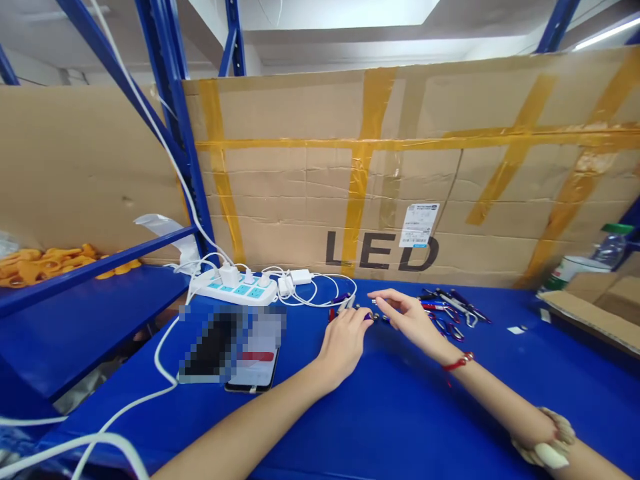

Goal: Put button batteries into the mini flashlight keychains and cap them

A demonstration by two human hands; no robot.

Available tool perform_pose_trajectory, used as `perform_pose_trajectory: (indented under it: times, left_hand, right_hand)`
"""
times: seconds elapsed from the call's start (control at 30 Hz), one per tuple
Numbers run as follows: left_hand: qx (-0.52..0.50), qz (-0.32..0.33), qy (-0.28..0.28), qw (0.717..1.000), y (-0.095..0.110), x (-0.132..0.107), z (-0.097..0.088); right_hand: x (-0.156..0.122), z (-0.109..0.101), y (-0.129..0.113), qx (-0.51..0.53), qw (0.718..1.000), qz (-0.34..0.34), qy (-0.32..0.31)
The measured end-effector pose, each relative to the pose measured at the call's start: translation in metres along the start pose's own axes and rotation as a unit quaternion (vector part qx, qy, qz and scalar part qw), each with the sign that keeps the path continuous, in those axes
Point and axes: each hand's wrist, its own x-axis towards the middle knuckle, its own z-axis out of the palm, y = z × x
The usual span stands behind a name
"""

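My left hand (344,341) rests low over the blue tabletop, its fingers closed on a small shiny blue-purple piece (369,317) that shows at the fingertips. Just to the right, my right hand (407,321) is raised a little, thumb and index finger pinched around a tiny silvery bit too small to name. Beyond my right hand lies a pile of slim blue, red and silver metal pieces with carabiner clips (453,308). A few similar small parts lie partly hidden behind my left fingers.
A white power strip (240,288) with plugged chargers and looping white cables stands at the back left. Two phones, one a lit phone (255,373), lie left of my arm. A cardboard box (590,320) sits at the right. Taped cardboard (300,200) walls the back.
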Motion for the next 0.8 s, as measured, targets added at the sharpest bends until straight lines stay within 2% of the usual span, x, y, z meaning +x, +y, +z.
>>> perform_pose_trajectory:
  times: [0.13,0.3,0.43,0.67,0.8]
  left_hand:
    - [0.003,0.005,-0.012,1.000,0.001,0.000,0.003]
    - [0.006,0.040,0.004,0.999,-0.001,-0.001,0.005]
    - [-0.004,0.054,0.011,0.998,-0.002,0.000,0.006]
    - [-0.019,0.078,0.024,0.996,0.002,-0.003,0.002]
    - [0.001,0.086,0.027,0.996,0.001,-0.004,0.002]
  right_hand:
    - [-0.007,-0.010,-0.005,0.028,0.998,-0.001,-0.058]
    - [-0.009,-0.017,-0.003,-0.006,0.996,-0.010,-0.088]
    - [-0.011,-0.018,-0.001,0.021,0.993,0.007,-0.112]
    - [-0.013,-0.019,0.003,0.083,0.982,0.119,-0.118]
    - [-0.011,-0.015,0.007,0.094,0.973,0.197,-0.079]
